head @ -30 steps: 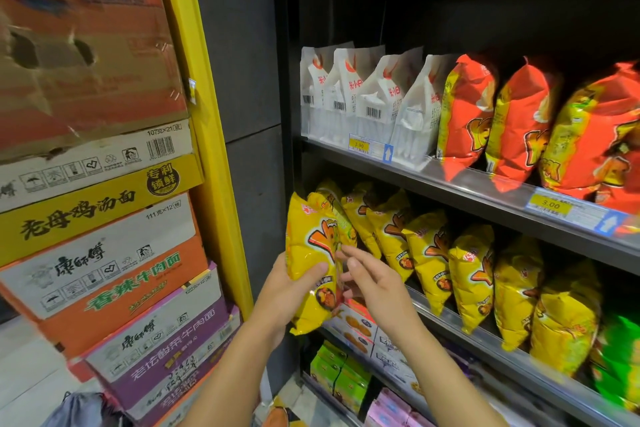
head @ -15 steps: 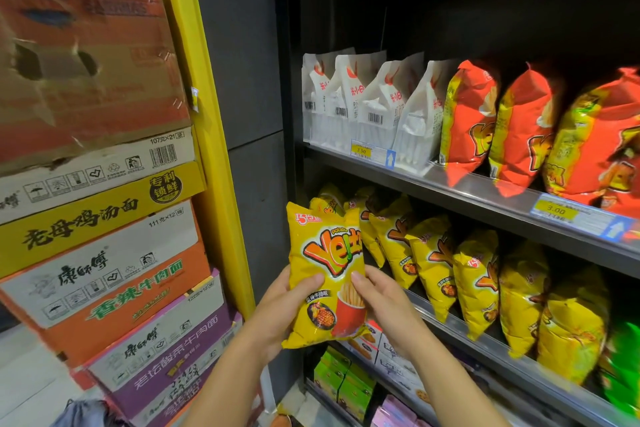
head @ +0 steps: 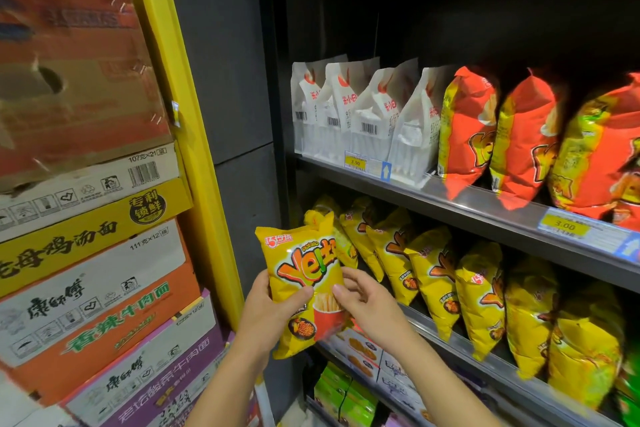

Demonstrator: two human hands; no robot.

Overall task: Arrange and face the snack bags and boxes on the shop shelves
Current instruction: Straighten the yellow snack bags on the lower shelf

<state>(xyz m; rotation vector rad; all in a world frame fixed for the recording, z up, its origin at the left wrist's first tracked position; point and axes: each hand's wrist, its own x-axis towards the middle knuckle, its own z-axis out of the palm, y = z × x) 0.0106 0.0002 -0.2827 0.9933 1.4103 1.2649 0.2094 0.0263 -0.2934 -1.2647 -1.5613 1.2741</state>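
Stacked noodle cartons (head: 86,253) fill the left side, hemmed in by a yellow post (head: 180,114) and a dark wall panel. Next comes the left hand (head: 266,315), its grip closed on the left edge of a yellow snack bag (head: 304,274) with the thumb across the front. The right hand (head: 370,305) has its grip closed on the bag's right edge.

A second ago this bag stood edge-on against the front of the yellow row. It has since been swung round and raised a little, so its printed face looks straight out. It is held in the air just in front of the left end of the middle shelf (head: 467,347); whether its top corner brushes the bag behind cannot be told.

Further right, the row of yellow bags (head: 433,274) leans slantwise, faces turned partly away. On the upper shelf (head: 485,204), white bags (head: 363,107) stand to the left of orange-red bags (head: 519,135).

This one bag now looks faced and probably needs only setting back upright at the row's front. The rest of the row seems not yet straightened.
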